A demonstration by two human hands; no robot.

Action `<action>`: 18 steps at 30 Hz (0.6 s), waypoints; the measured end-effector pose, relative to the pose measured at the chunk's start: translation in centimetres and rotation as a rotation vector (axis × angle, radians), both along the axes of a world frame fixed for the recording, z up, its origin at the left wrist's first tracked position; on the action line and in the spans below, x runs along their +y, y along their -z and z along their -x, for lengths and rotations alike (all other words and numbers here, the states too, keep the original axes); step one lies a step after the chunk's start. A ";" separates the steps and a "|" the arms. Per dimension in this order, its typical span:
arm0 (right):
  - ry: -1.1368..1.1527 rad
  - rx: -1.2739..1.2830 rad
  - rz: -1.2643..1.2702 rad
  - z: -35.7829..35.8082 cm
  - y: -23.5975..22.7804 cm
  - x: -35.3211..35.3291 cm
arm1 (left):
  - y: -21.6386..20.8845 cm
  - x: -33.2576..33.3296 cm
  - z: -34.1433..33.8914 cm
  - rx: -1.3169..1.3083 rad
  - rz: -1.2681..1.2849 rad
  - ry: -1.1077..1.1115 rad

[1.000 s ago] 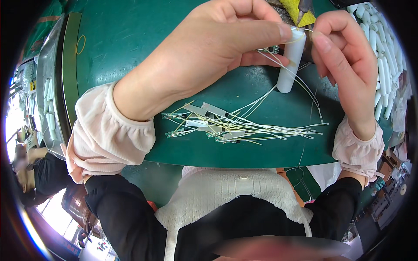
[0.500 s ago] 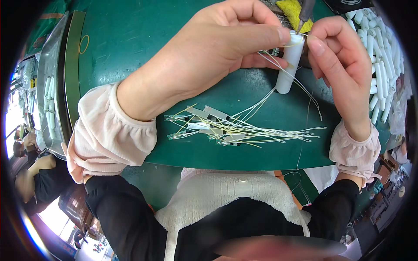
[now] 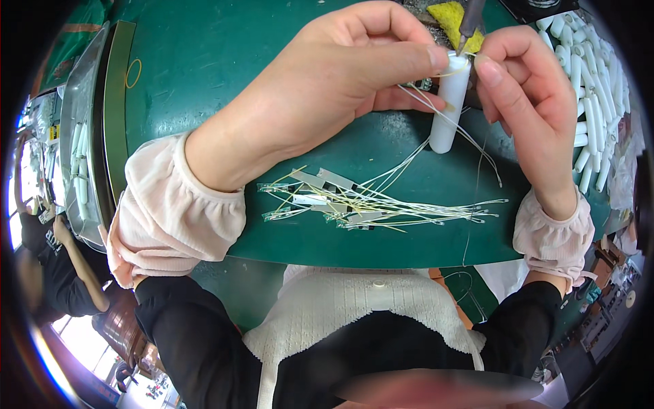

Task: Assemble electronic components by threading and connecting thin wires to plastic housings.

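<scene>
My left hand [image 3: 340,82] is closed on a white plastic tube [image 3: 444,133], its thumb and fingers round the upper part. The tube stands slightly tilted, and thin white wires [image 3: 479,145] hang beside it. A soldering iron [image 3: 470,24] comes down from the top, its tip at the tube's upper end. On the other side my right hand [image 3: 535,109] pinches a thin pale wire [image 3: 470,54] near that tip. Nearer to me lies a bundle of thin wires [image 3: 436,204] with small circuit boards and grey flat pieces [image 3: 338,178] at its left end.
A heap of white tubes [image 3: 596,102] lies at the right. Behind the tube is a yellow sponge [image 3: 444,15]. At the left stand a clear-sided bin [image 3: 73,109] with more tubes and a rubber band [image 3: 133,73] on the green table [image 3: 204,61]. Another person [image 3: 68,273] is at far left.
The tube and my hands have shifted slightly left, with the tube's lower end a little closer to me. The iron's tip also sits slightly left. At far left, the other person has moved.
</scene>
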State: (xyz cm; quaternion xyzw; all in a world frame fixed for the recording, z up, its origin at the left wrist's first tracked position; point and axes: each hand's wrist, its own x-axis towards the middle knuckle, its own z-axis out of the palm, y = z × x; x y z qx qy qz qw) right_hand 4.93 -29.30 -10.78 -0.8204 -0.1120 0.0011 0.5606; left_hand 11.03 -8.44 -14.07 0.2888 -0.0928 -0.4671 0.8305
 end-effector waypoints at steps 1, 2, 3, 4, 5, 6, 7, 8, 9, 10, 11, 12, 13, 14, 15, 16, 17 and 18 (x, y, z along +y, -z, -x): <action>0.001 0.009 0.022 -0.1 -0.1 -0.1 | 0.0 0.0 -0.1 -0.013 -0.018 0.000; 0.002 0.017 0.045 -0.1 -0.2 -0.2 | 0.0 0.0 -0.1 -0.026 -0.035 0.000; 0.003 0.019 0.044 -0.1 -0.2 -0.2 | 0.1 -0.1 -0.1 -0.025 -0.036 0.001; 0.012 0.048 0.050 -0.1 -0.3 -0.3 | 0.3 -0.1 -0.1 -0.050 -0.061 0.006; 0.021 0.076 0.056 -0.1 -0.3 -0.3 | 0.4 -0.1 -0.1 -0.077 -0.086 0.012; 0.022 0.075 0.055 -0.1 -0.2 -0.4 | 0.3 -0.2 0.0 -0.078 -0.087 0.013; 0.015 0.090 0.027 -0.1 -0.1 -0.4 | 0.0 -0.2 0.2 -0.095 -0.139 0.002; 0.008 0.105 -0.002 -0.1 -0.1 -0.5 | -0.2 -0.2 0.3 -0.113 -0.191 -0.010; 0.009 0.103 -0.003 -0.1 -0.3 -0.5 | -0.2 -0.4 0.5 -0.115 -0.192 -0.009; 0.012 0.148 0.007 0.0 -0.6 -0.4 | -0.2 -0.5 0.6 -0.177 -0.200 -0.037; 0.014 0.194 0.016 0.0 -0.8 -0.4 | -0.3 -0.6 0.8 -0.239 -0.208 -0.066; 0.015 0.189 0.015 0.0 -0.7 -0.5 | -0.7 -0.6 1.0 -0.244 -0.209 -0.065; 0.008 0.189 0.013 0.1 -0.5 -0.7 | -1.3 -0.5 1.2 -0.294 -0.290 -0.034; 0.001 0.189 0.010 0.1 -0.3 -1.0 | -1.8 -0.5 1.4 -0.346 -0.372 -0.005; 0.007 0.183 0.011 0.0 -0.3 -1.4 | -1.9 -0.5 1.6 -0.353 -0.369 -0.001; -0.039 0.204 0.002 0.0 -0.3 -1.7 | -2.1 -0.4 1.9 -0.390 -0.356 0.015; -0.084 0.224 -0.007 0.0 -0.3 -2.1 | -2.2 -0.4 2.1 -0.426 -0.342 0.031; -0.080 0.217 -0.005 0.0 -0.4 -2.2 | -2.1 -0.3 2.4 -0.435 -0.340 0.033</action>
